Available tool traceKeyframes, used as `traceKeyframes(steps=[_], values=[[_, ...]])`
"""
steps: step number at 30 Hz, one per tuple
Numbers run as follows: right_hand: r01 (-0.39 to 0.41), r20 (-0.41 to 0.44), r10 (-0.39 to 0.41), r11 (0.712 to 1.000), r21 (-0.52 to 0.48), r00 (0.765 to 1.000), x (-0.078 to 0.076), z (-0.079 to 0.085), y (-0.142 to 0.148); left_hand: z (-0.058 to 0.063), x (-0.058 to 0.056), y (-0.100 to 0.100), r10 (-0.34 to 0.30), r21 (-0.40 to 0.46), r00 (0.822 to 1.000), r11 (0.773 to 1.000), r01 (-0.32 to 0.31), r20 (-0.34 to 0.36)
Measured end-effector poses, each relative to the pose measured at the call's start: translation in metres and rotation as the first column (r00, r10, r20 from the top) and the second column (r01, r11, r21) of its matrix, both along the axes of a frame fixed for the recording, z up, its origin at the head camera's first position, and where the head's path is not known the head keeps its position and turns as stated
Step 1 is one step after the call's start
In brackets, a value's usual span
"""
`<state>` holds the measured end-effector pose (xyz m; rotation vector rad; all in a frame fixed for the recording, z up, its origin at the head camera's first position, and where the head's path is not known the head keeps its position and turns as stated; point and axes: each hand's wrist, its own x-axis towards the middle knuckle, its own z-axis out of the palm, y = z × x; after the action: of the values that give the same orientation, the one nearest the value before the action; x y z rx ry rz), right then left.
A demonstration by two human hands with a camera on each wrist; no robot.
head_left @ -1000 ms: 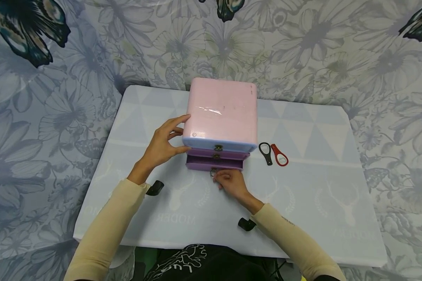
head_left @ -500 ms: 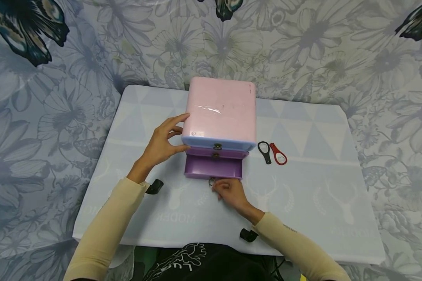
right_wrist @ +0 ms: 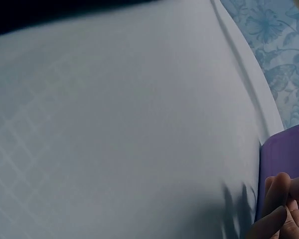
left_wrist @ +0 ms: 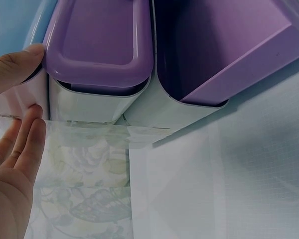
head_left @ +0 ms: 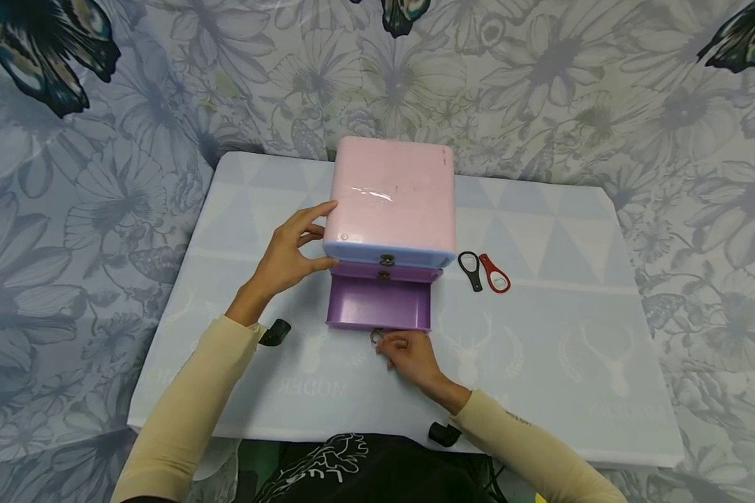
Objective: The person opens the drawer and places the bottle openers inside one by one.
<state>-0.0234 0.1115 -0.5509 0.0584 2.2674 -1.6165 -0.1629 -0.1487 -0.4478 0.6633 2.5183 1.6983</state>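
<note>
A small chest of drawers (head_left: 392, 192) with a pink top stands on the table, its blue top drawer (head_left: 358, 250) and purple middle drawer (head_left: 352, 270) nearly closed. The purple bottom drawer (head_left: 377, 304) is pulled far out, and nothing shows inside it. My left hand (head_left: 284, 255) rests on the chest's left front corner. In the left wrist view its thumb (left_wrist: 15, 69) touches the front edge, and its fairly straight fingers (left_wrist: 35, 142) lie against the side. My right hand (head_left: 410, 355) pinches the bottom drawer's ring pull (head_left: 376, 337), which is partly hidden by the fingers.
Right of the chest, two loop-handled tools, one black (head_left: 471, 271) and one red (head_left: 495, 274), lie side by side on the white patterned table (head_left: 553, 335). Flower-printed cloth (head_left: 540, 91) hangs behind the table and along its left.
The bottom drawer has slid out toward the person, first quickly, then a little more. My right hand moved back with its ring pull. My left hand has stayed on the chest's corner.
</note>
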Motion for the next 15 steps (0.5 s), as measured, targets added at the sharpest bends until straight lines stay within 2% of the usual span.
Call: traceKeyframes(steps=[4,11,15], values=[[-0.011,-0.001,0.011,1.000,-0.011,1.000,0.004,0.001,-0.002,0.002,0.001,0.001,0.005,-0.007,1.000,1.000,-0.005,0.015],[-0.023,-0.026,0.023,1.000,-0.016,0.999,0.007,0.006,-0.004,0.027,0.012,0.006,-0.007,-0.009,1.000,1.000,0.007,0.019],[-0.019,-0.023,0.019,0.999,-0.028,1.000,0.008,0.008,-0.005,0.028,0.013,0.007,-0.005,-0.009,1.000,1.000,0.006,0.027]])
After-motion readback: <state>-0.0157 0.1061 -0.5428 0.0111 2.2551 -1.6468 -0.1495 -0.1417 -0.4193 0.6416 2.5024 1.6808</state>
